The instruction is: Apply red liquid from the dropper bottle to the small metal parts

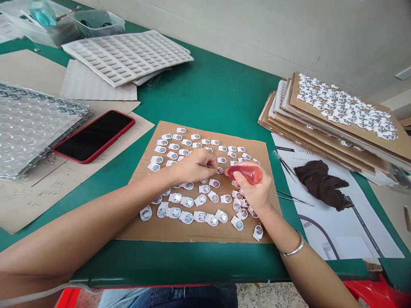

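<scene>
Head view: right fingers (238,175) clamped on rounded, red, translucent bulb (252,174); left fingers (212,160) pinching thin tool (202,164).

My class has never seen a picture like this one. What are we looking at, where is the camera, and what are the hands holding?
There is no machine here: a person works with two bare hands. The single picture comes from a camera worn on the head, looking forward and down.

The left hand holds a thin metal tool. The right hand grips a red bulb, its narrow end towards the left hand.

Below them, a cardboard sheet bears many small round parts on white backings. Around it on the green table are a phone, a white tray, a dark cloth and stacked boards.
</scene>
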